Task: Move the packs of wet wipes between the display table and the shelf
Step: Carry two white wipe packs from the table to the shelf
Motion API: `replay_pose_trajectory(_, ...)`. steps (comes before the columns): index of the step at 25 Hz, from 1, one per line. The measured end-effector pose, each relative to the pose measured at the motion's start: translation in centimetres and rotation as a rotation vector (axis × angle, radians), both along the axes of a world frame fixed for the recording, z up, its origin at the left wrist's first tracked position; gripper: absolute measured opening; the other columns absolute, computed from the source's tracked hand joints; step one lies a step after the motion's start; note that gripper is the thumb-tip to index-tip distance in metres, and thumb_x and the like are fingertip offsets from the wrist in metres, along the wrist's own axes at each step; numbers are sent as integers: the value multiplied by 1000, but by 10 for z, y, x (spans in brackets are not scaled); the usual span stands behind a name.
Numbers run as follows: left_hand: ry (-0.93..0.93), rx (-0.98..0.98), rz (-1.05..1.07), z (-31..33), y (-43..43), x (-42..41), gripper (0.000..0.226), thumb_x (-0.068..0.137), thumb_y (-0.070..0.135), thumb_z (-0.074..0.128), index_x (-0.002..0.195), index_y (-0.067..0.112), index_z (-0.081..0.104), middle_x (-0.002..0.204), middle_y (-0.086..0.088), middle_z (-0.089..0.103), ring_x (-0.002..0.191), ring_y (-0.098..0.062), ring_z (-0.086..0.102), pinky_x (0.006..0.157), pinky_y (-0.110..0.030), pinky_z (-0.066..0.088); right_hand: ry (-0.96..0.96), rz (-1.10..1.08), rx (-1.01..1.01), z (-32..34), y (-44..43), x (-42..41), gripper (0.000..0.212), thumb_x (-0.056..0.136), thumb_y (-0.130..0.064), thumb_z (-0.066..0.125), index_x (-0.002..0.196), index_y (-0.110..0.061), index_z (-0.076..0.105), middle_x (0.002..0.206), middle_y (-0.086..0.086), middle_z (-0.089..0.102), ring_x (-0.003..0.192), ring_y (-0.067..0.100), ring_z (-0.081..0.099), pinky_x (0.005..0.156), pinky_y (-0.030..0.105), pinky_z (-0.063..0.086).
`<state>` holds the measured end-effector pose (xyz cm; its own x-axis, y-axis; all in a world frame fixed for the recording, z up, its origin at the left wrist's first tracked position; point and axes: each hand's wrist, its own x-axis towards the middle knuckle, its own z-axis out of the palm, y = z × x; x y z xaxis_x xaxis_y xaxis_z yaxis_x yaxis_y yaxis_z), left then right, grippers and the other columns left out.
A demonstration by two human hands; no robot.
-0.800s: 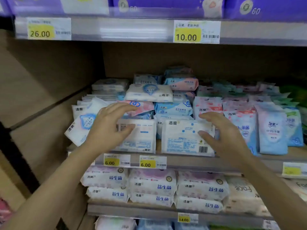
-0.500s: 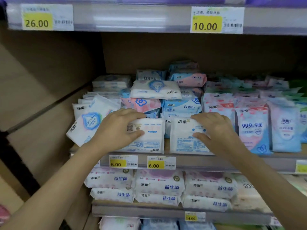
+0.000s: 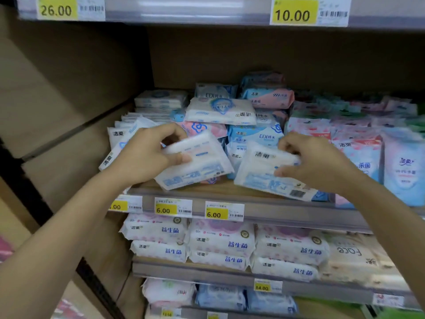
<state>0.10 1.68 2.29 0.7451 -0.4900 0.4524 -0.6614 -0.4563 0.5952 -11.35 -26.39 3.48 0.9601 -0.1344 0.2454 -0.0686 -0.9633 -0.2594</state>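
- The left pack [image 3: 202, 166] of wet wipes, white with blue print, sits at the front of the middle shelf [image 3: 299, 214]. It is tipped back at an angle, its lower edge close over the wooden board.
- The left hand [image 3: 142, 157] pinches this pack. The thumb lies on its front face and the fingers curl over its top edge.
- The right pack [image 3: 257, 173], of the same white kind, lies just beside it, also tilted, with its barcode corner down near the shelf's front lip. Whether either pack is clear of the board cannot be told.
- The right hand [image 3: 315, 162] grips that pack by its upper right side, fingers curled over the top and thumb against the face.
- Close behind both is a loose heap of packs [image 3: 220, 110] in white, blue and pink. To the right stands a row of upright packs [image 3: 358, 157].
- Yellow price tags [image 3: 173, 208] reading 6.00 are fixed on the rail below the held packs.
- One level down, the lower shelf [image 3: 207, 276] carries bigger white packs [image 3: 222, 239] stacked two high.
- As a judgement, the task is at the handover with the shelf, one pack in each hand. Whether these two are arriving or leaving cannot be read from this view.
- The display counter is out of sight, so what has been moved so far is unknown. Many packs are on the shelf, so plenty may remain.
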Motion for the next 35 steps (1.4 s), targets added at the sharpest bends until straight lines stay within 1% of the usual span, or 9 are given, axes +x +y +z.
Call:
replay_pose_trajectory(2,81,-147,50,8,14,-20,21,71,18,79,82,21,60,83,5,66,66,-2,56,62,-20,48,-176,29,169,2,5,-12,36,75,-29,78,105,-25,58,92,-5,64,76,10,60,60,26,48)
replay_pose_trajectory(6,236,-444,109,12,40,-69,25,66,20,75,85,14,60,91,-5,72,76,-17,66,61,-26,56,-355,150,651,-5,27,-36,21,71,-20,78,80,-32,63,66,-19,69,61,-6,65,43,16,52)
replay_pose_trajectory(9,387,-589,223,-13,57,-115,36,63,22,75,94,10,63,93,-6,74,79,-21,71,67,-33,59,-241,273,1031,-31,44,-48,22,62,-21,78,82,-24,71,75,-13,74,63,9,71,47,28,57)
replay_pose_trajectory(14,508,-875,560,-94,80,-218,26,69,16,74,92,14,63,91,-3,74,76,-21,71,59,-34,57,187,422,1357,-96,80,-62,35,57,-25,73,92,-18,72,92,0,76,80,18,73,54,29,57)
replay_pose_trajectory(18,559,-1084,931,-150,95,-328,31,71,20,71,99,12,64,96,-7,72,78,-23,70,65,-39,57,508,535,1324,-149,134,-86,24,69,-17,68,93,-17,72,92,-1,76,82,19,73,59,30,58)
replay_pose_trajectory(24,452,-1352,1396,-187,124,-497,19,81,14,66,100,13,65,100,-9,72,81,-26,71,64,-42,58,922,772,1199,-193,260,-165,39,61,-22,73,99,-10,69,98,6,75,91,28,71,79,46,58)
replay_pose_trajectory(27,326,-1498,1598,-197,134,-581,16,84,12,62,100,13,64,94,-6,72,74,-21,71,56,-36,56,1103,928,1105,-204,329,-226,39,55,-25,76,92,-14,71,95,6,75,89,27,72,76,44,58)
replay_pose_trajectory(31,183,-1632,1796,-205,156,-696,22,84,16,63,106,11,62,96,-7,72,75,-24,70,60,-46,58,1289,1130,953,-212,415,-337,43,57,-26,77,97,-10,69,96,9,75,89,31,71,76,48,57)
replay_pose_trajectory(35,45,-1711,1913,-210,189,-805,20,83,16,64,103,12,61,97,-6,71,73,-21,70,57,-40,56,1413,1255,846,-222,489,-447,31,72,-15,71,101,-7,67,98,11,74,86,30,72,73,47,58)
